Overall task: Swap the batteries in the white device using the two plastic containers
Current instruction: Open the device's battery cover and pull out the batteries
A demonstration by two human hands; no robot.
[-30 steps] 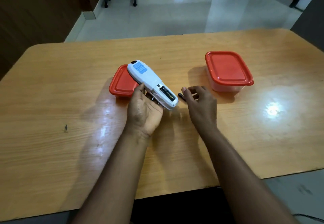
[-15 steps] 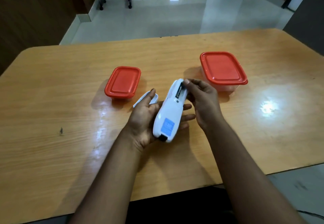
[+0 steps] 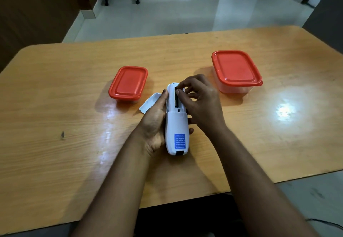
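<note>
So the white device (image 3: 176,131) was lying face down in the left hand (image 3: 155,125), long way pointing away from the person, held over the middle of the wooden counter (image 3: 55,144). The left hand was wrapped around its left side, thumb up along the edge and fingertips poking out underneath on the right. Blue sticker (image 3: 179,141) on the back, near the end closest to the camera.

The battery bay at the far end was open, and you could see a dark battery (image 3: 176,97) sitting in the slot. The right hand (image 3: 200,103) was curled over that end, with thumb and forefinger pinched right at the top of the battery. Couldn't honestly tell if it was really gripping it or just pressing on it, the fingers covered too much.

The white battery cover (image 3: 149,103) was off, lying on the counter just left of the device, partly tucked behind the left thumb.

Both plastic containers had their red lids on. The smaller container (image 3: 128,82) sat to the left of the hands, just beyond the loose cover. The bigger container (image 3: 236,69) sat off to the right, clear sides showing under the lid, close to the right hand but not touching it.

Shiny tiled floor (image 3: 185,14) past the counter's far edge.
</note>
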